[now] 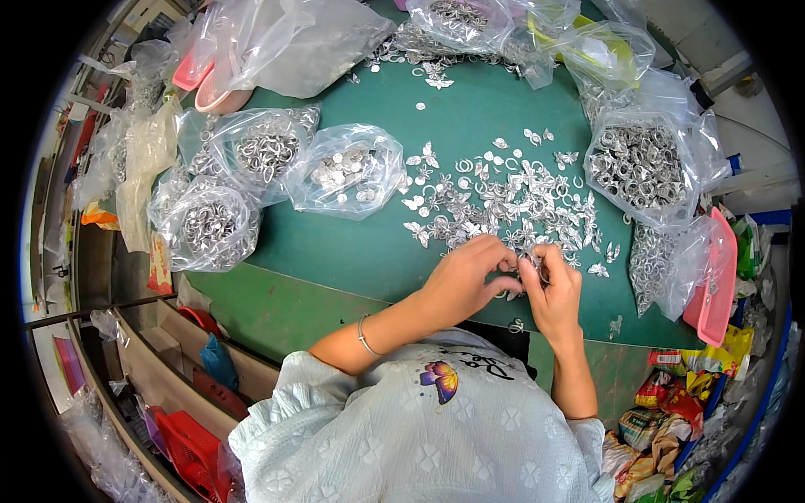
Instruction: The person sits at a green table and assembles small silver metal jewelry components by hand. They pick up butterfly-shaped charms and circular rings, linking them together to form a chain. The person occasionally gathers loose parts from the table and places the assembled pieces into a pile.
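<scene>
My left hand (pixel 471 275), with a thin bangle on its wrist, is closed in a pinch close to the table's near edge. Right beside it my right hand (pixel 551 293) is closed too, thumb and forefinger pressed together. Between the fingertips of both is a small silver metal piece (pixel 525 259), mostly covered, so its exact shape cannot be made out. Just beyond the hands spreads a loose pile of silver metal charms (pixel 503 201), some ring-shaped and some winged. A few more small silver pieces (pixel 515 325) lie by the near edge, under my hands.
Clear plastic bags hold silver parts: discs (pixel 344 172) and rings (pixel 210 226) at left, more rings (pixel 641 168) at right. Further bags (pixel 457 21) line the far side of the green table (pixel 335 260). A pink basket (pixel 715 277) stands at the right edge, an open drawer (pixel 180 360) lower left.
</scene>
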Available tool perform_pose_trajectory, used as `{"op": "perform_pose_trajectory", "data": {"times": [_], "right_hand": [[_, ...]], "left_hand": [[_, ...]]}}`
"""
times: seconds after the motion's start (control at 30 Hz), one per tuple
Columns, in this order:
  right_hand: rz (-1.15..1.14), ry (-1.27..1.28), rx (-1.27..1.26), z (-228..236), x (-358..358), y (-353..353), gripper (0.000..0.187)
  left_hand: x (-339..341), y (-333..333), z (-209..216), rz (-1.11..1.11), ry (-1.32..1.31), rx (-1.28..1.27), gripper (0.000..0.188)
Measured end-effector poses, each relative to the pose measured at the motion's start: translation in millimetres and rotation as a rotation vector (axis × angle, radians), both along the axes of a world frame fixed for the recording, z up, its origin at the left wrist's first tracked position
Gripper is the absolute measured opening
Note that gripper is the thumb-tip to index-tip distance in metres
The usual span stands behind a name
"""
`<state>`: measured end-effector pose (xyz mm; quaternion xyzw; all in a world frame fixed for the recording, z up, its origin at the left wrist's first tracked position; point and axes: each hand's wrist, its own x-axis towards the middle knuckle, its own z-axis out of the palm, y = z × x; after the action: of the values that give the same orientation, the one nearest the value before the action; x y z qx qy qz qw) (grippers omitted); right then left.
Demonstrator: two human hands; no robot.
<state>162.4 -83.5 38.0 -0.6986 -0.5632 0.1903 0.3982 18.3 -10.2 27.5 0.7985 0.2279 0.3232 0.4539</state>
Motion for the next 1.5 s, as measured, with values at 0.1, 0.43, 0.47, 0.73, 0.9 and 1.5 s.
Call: {"op": "perform_pose_trajectory", "data": {"times": [0.1,0.43,0.47,0.73,0.9,1.5], "right_hand": [[0.047,0.039,-0.038,0,4,-2,0.009],[-0.077,0.483,-0.104,0,2,-3,0.012],[-0.088,0.580,-0.121,-2,3,-4,0.013],[-0.028,1.019,-0.104,17,-5,-1,0.015],[0.094,0.729,-0.145,12,-2,0,0.019],[0.100,0.191,0.017,2,-9,-3,0.022]], "left_hand": [[0,4,2,0.008,0.014,0.038,0.021],[-4,15,-7,-0.210,-0.145,-0.332,0.013],[-3,17,-11,-0.295,-0.258,-0.500,0.012],[0,18,-26,-0.438,-0.478,-0.967,0.008],[-5,15,-15,-0.436,-0.462,-0.947,0.007],[2,1,-26,-0.068,-0.542,-1.109,0.014]]}}
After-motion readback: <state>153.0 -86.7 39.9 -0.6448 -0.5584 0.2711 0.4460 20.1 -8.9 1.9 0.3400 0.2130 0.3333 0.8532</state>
